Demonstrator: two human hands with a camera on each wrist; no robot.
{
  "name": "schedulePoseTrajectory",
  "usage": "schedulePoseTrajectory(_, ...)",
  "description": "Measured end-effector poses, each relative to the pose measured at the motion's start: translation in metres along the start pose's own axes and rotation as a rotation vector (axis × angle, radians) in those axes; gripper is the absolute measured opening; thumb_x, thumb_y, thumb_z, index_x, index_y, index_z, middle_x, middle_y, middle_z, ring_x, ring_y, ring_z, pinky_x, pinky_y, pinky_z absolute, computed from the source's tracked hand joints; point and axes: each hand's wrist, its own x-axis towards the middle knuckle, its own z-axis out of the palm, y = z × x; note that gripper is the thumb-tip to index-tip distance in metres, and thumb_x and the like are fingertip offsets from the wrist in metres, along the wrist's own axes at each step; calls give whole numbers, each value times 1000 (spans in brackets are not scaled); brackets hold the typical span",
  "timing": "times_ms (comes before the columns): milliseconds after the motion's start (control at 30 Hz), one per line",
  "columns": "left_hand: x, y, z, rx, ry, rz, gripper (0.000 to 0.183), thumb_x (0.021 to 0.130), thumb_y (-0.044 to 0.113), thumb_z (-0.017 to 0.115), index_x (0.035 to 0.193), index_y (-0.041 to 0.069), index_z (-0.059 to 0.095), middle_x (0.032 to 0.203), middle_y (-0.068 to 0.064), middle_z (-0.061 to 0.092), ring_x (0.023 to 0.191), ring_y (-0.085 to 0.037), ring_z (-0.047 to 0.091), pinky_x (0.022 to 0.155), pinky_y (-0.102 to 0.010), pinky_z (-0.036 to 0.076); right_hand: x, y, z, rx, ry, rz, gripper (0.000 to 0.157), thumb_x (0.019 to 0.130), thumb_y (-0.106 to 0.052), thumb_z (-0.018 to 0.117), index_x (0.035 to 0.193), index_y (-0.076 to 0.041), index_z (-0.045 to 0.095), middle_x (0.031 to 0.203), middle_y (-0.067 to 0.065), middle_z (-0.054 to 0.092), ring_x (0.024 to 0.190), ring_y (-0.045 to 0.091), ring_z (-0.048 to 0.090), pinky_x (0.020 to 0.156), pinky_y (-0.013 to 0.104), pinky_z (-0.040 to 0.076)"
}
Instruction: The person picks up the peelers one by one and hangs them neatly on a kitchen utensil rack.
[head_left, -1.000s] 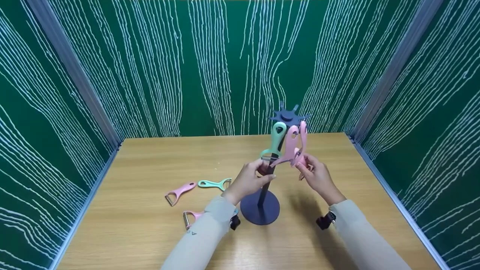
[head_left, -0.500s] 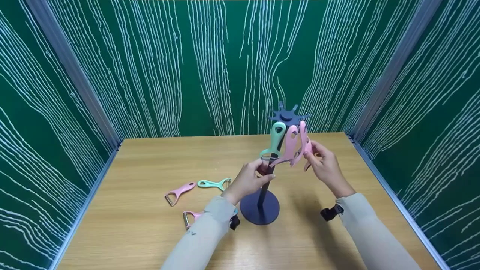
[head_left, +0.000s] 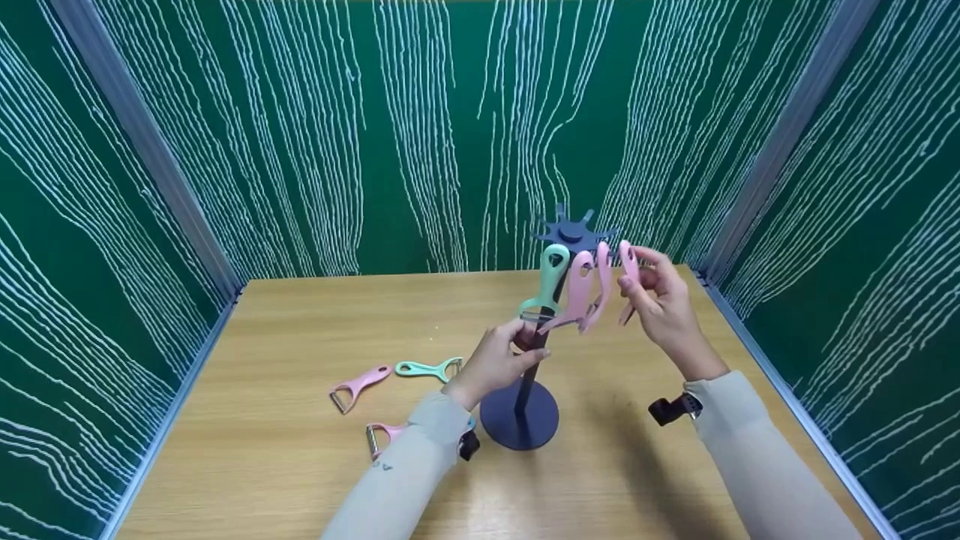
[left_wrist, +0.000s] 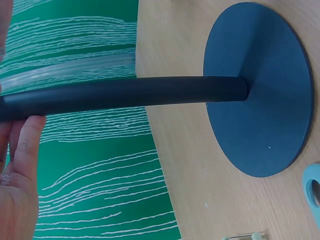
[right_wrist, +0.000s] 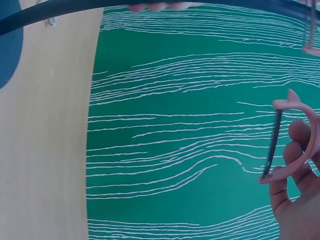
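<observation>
A dark stand with a round base and a spoked top rises from the table. My left hand grips its post partway up. My right hand pinches a pink peeler by its handle, held upright just right of the spoked top. In the right wrist view the blade end of this pink peeler shows beside the fingers. A green peeler and two pink peelers, one in front and one beside it, hang from the spokes.
On the wooden table, left of the stand, lie a pink peeler and a green peeler. Another pink peeler is partly hidden under the left sleeve. Green walls with white lines enclose the table.
My right hand has moved up and to the right with the pink peeler, away from the hanging ones toward the right side of the spoked top. My left hand stays on the post.
</observation>
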Motion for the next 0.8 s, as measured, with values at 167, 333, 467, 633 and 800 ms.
schedulePoseTrajectory(167,-1,1,0,-10,-3,7,15,105,17,74,119,10,69,111,-4,75,100,-12,69,87,-31,66,3,-13,-3,-36,28,-15,39,108,-2,63,147,2,56,87,-6,63,68,9,58,50,21,55)
schedulePoseTrajectory(333,-1,2,-1,-4,-1,3,16,105,17,74,119,10,69,113,-4,74,102,-12,69,87,-30,66,8,-26,-5,-70,45,-31,40,110,-7,62,150,-7,61,91,-7,62,61,8,52,48,17,49)
schedulePoseTrajectory(467,0,2,-1,4,3,8,17,104,15,75,118,6,70,109,-5,76,99,-11,70,85,-30,66,12,-36,-4,-64,60,-93,37,111,-6,59,148,-4,62,93,-11,62,58,5,49,46,15,45)
schedulePoseTrajectory(633,0,3,-1,5,8,6,13,103,13,76,114,7,71,106,-5,77,95,-10,70,83,-30,66,17,-47,-2,-53,65,-128,38,112,-7,58,149,-3,62,94,-15,63,57,3,48,47,15,42)
schedulePoseTrajectory(800,0,4,0,-7,6,15,12,103,13,76,114,9,71,107,-5,76,96,-11,70,84,-31,66,17,-55,0,-46,33,-85,41,113,-10,57,153,-7,61,94,-7,60,57,6,47,48,17,42)
